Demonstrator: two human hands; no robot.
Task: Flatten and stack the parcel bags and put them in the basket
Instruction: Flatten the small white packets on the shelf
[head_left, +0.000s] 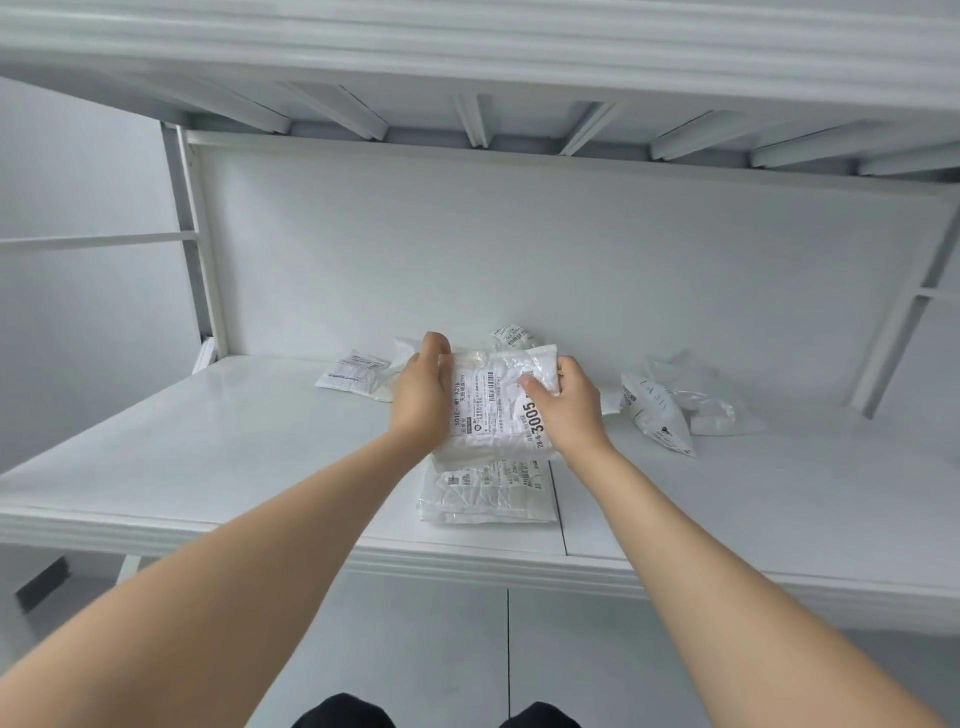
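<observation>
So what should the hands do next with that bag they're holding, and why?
Probably lower the held bag onto the flat stack just below it. Both the left hand and right hand grip its edges, and it looks fairly flat and lined up.

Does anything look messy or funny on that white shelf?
Yes. The bags on the right lie crumpled and puffy in a loose heap, unlike the flat stack below the held bag near the front edge of the shelf.
</observation>
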